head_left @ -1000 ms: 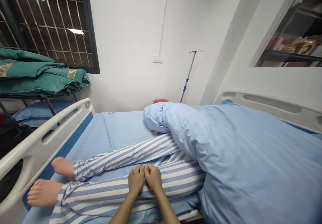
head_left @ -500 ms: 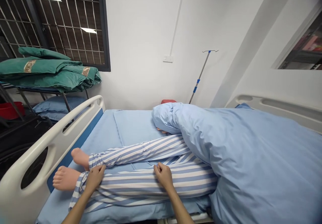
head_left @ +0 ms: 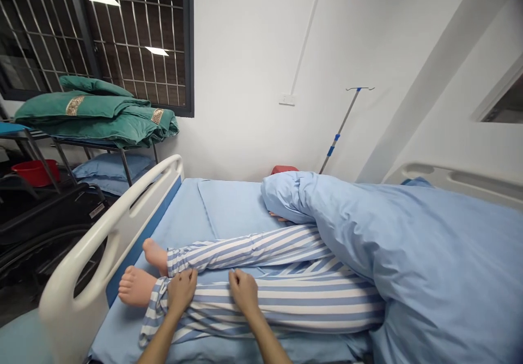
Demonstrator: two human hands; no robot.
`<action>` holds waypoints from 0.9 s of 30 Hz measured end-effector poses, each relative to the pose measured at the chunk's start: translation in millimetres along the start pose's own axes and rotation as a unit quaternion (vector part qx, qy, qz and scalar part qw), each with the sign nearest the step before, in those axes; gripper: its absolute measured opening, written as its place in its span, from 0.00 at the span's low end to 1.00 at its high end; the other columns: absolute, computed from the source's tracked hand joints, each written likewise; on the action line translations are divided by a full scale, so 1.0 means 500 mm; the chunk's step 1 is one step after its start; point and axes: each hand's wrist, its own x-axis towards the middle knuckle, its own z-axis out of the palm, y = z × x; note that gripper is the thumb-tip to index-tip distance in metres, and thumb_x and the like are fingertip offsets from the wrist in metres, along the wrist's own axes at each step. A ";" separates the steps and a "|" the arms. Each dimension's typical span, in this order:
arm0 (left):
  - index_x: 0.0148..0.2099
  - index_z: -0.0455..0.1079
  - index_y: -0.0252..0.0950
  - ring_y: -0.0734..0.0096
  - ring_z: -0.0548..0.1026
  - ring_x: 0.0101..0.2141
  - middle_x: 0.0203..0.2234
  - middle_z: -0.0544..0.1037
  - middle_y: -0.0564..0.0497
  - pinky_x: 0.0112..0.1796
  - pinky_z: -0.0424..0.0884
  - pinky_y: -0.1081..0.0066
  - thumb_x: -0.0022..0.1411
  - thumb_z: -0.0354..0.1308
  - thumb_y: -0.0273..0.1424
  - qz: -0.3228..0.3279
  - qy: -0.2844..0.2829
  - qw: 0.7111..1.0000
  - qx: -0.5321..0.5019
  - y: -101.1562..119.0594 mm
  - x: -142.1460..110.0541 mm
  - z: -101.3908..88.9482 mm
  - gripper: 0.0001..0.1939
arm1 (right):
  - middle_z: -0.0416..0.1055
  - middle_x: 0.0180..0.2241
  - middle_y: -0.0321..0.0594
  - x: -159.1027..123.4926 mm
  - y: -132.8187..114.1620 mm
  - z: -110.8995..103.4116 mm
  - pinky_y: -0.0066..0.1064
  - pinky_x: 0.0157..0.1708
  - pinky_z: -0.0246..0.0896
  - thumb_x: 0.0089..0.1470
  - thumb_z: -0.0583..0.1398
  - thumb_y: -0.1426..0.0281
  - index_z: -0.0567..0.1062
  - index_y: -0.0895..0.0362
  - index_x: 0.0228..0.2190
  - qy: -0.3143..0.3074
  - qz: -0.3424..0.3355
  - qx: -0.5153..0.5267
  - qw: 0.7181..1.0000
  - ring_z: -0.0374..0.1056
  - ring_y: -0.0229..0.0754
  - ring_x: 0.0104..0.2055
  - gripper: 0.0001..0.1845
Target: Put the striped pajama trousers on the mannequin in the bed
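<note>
A manikin in blue-and-white striped trousers (head_left: 310, 301) lies on the bed, its smooth feet (head_left: 137, 286) bare at the left. My left hand (head_left: 182, 290) is closed on the near trouser leg, just above the ankle. Farther up the same shin, my right hand (head_left: 244, 290) is also closed on the trouser leg, its fingers curled and partly hidden. A gap of striped cloth separates the two hands. From the thighs up, a light blue quilt (head_left: 408, 255) covers the manikin. Fingers of a manikin hand (head_left: 278, 216) peek from under its edge.
A pale footboard (head_left: 116, 217) rises at the left, with a black wheelchair (head_left: 49, 233) beyond it. Folded green bedding (head_left: 98, 116) lies on a rack near the barred window. Behind the bed stand an IV pole (head_left: 342, 127) and something red (head_left: 285, 169).
My right hand has slid down the shin toward the ankle, closer to my left hand. The left hand stays near the ankle. My view has turned slightly left.
</note>
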 end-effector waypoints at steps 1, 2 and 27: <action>0.45 0.70 0.39 0.60 0.71 0.41 0.42 0.76 0.44 0.40 0.61 0.66 0.60 0.41 0.33 0.013 0.006 1.000 -0.001 -0.006 0.000 0.003 0.19 | 0.65 0.16 0.37 -0.001 -0.042 0.032 0.30 0.23 0.37 0.56 0.48 0.62 0.66 0.56 0.15 -0.009 -0.008 0.027 1.000 0.57 0.36 0.20 0.22; 0.47 0.70 0.38 0.61 0.71 0.41 0.42 0.75 0.44 0.40 0.62 0.67 0.59 0.41 0.31 0.022 0.014 1.000 -0.008 -0.012 0.001 0.005 0.19 | 0.66 0.16 0.37 -0.002 -0.083 0.061 0.29 0.22 0.37 0.56 0.47 0.62 0.66 0.57 0.15 -0.021 -0.018 0.060 0.998 0.58 0.36 0.21 0.23; 0.19 0.62 0.37 0.68 0.69 0.22 0.16 0.72 0.49 0.27 0.65 0.69 0.54 0.39 0.52 -0.045 0.116 0.904 -0.410 0.032 0.027 0.005 0.27 | 0.70 0.20 0.41 0.010 -0.168 0.190 0.27 0.23 0.48 0.59 0.43 0.59 0.69 0.58 0.18 0.008 0.015 0.274 0.962 0.62 0.38 0.22 0.27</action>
